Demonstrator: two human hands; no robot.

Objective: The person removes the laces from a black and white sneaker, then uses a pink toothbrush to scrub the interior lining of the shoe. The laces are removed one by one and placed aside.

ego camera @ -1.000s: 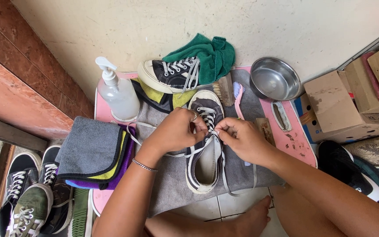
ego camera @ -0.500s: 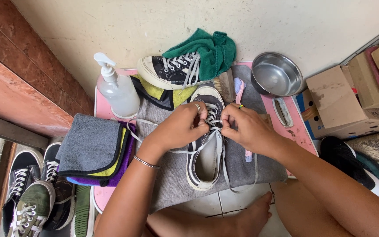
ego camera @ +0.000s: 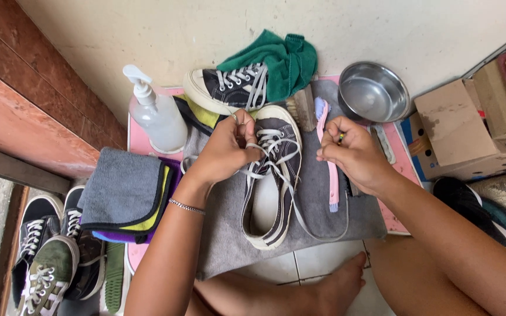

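Note:
A dark canvas sneaker (ego camera: 273,181) with white laces lies toe away from me on a grey cloth (ego camera: 224,234). My left hand (ego camera: 226,149) pinches the lace at the sneaker's left eyelets near the toe. My right hand (ego camera: 352,152) is pulled out to the right of the shoe, fingers closed on the other lace end, which loops down past the heel. A second matching sneaker (ego camera: 226,88) lies sideways behind, partly on a green cloth (ego camera: 282,58).
A pump bottle (ego camera: 156,114) stands at the left on a pink mat (ego camera: 139,117). A pink-handled brush (ego camera: 326,158) and a steel bowl (ego camera: 373,90) lie right of the shoe. Folded cloths (ego camera: 124,190), more sneakers (ego camera: 48,257) and cardboard boxes (ego camera: 469,129) flank the mat.
My right hand has moved away from the shoe to the right, drawing the lace out. My left hand stays at the eyelets.

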